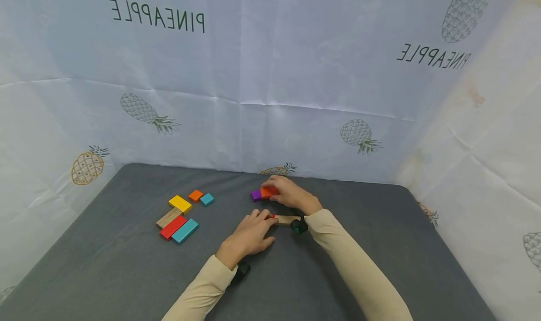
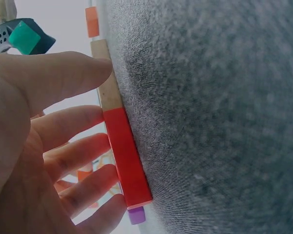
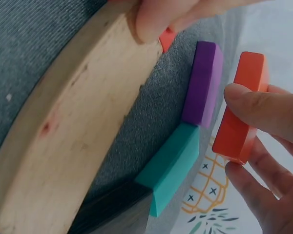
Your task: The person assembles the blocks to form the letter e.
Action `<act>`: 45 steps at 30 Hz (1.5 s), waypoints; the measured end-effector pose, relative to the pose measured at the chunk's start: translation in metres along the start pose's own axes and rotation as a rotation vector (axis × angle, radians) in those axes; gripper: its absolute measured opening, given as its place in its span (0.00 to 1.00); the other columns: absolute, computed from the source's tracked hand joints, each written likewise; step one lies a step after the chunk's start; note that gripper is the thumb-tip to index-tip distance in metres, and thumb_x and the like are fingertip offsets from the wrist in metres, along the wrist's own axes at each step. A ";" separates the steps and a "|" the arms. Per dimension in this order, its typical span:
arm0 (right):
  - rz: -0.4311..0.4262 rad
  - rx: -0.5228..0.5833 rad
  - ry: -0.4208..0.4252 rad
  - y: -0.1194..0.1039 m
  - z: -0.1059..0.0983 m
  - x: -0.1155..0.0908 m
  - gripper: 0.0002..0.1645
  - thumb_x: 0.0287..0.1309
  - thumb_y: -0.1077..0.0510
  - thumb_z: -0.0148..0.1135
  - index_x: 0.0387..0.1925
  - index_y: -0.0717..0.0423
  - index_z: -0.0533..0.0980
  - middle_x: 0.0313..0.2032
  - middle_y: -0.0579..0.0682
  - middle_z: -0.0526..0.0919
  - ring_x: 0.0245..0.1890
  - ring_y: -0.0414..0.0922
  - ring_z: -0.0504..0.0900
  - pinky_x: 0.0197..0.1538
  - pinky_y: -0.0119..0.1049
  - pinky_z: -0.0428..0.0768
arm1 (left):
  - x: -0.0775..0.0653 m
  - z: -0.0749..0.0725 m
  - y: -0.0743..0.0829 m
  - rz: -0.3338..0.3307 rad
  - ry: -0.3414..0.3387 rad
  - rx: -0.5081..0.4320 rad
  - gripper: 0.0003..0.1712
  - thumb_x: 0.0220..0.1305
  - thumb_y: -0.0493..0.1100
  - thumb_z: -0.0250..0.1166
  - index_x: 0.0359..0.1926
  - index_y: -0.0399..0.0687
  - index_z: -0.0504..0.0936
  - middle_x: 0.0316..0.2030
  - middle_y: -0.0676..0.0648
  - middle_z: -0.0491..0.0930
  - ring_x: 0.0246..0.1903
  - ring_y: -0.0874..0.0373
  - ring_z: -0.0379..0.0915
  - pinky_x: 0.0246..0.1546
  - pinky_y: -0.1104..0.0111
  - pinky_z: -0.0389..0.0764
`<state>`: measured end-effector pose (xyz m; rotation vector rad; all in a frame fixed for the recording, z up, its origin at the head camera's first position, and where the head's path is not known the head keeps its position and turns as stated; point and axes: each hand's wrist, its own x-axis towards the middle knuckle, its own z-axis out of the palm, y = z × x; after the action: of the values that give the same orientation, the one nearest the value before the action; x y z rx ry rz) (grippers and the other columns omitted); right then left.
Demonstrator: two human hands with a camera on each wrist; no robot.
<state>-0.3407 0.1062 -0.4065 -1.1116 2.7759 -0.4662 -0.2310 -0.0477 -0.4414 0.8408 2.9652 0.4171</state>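
Note:
My right hand (image 1: 290, 194) pinches an orange block (image 3: 241, 107) between thumb and fingers. The right wrist view shows the orange block held up beside a purple block (image 3: 202, 85), with a teal block (image 3: 171, 163) end to end with the purple one. My left hand (image 1: 250, 235) has its fingertips along the side of a red block (image 2: 127, 158) and its thumb at a plain wooden block (image 2: 110, 92). These two blocks lie end to end on the dark grey table. In the head view the left fingers hide most of the red block.
Left on the table (image 1: 127, 264) lie a yellow block (image 1: 180, 204), a wooden block (image 1: 169, 217), another red block (image 1: 173, 227) and a long blue block (image 1: 184, 231). Behind them are small orange (image 1: 196, 195) and blue (image 1: 206, 199) blocks. A pineapple-print curtain (image 1: 262, 77) hangs at the back.

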 end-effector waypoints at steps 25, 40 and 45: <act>-0.162 -0.057 -0.121 -0.029 0.007 0.026 0.22 0.63 0.67 0.63 0.56 0.49 0.81 0.55 0.51 0.79 0.58 0.50 0.75 0.62 0.44 0.76 | -0.001 0.001 -0.001 0.015 0.002 0.033 0.26 0.65 0.51 0.68 0.62 0.51 0.79 0.56 0.48 0.74 0.48 0.51 0.68 0.49 0.58 0.75; -0.201 -0.032 -0.156 -0.036 0.006 0.033 0.24 0.63 0.64 0.64 0.60 0.50 0.78 0.57 0.51 0.78 0.57 0.50 0.76 0.60 0.45 0.76 | -0.002 0.000 0.000 0.017 0.013 0.074 0.25 0.64 0.52 0.68 0.59 0.46 0.80 0.59 0.46 0.75 0.51 0.50 0.69 0.52 0.56 0.76; -0.206 -0.019 -0.112 -0.029 0.002 0.029 0.24 0.63 0.65 0.64 0.60 0.51 0.79 0.58 0.52 0.78 0.59 0.50 0.77 0.61 0.44 0.77 | -0.001 0.000 0.000 0.007 0.006 0.051 0.26 0.64 0.52 0.68 0.61 0.51 0.80 0.59 0.48 0.75 0.50 0.51 0.69 0.52 0.57 0.76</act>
<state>-0.3420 0.0653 -0.3991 -1.3900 2.5883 -0.3850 -0.2297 -0.0484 -0.4414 0.8568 2.9915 0.3457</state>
